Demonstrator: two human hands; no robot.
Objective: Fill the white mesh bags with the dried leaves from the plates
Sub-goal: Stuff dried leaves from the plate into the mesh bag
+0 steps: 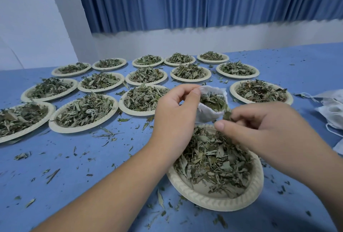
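Note:
My left hand [175,113] pinches the rim of a white mesh bag [207,113] and holds it open above the near plate [204,196]. Dried leaves lie inside the bag. My right hand [259,126] pinches a small bunch of dried leaves [227,115] right at the bag's mouth. The near plate is a beige paper plate, part full of dried leaves [215,161], directly below both hands.
Several more paper plates heaped with dried leaves [84,110] stand in rows across the blue table, to the left and behind. A pile of white mesh bags [332,109] lies at the right edge. Leaf crumbs are scattered over the table [78,172].

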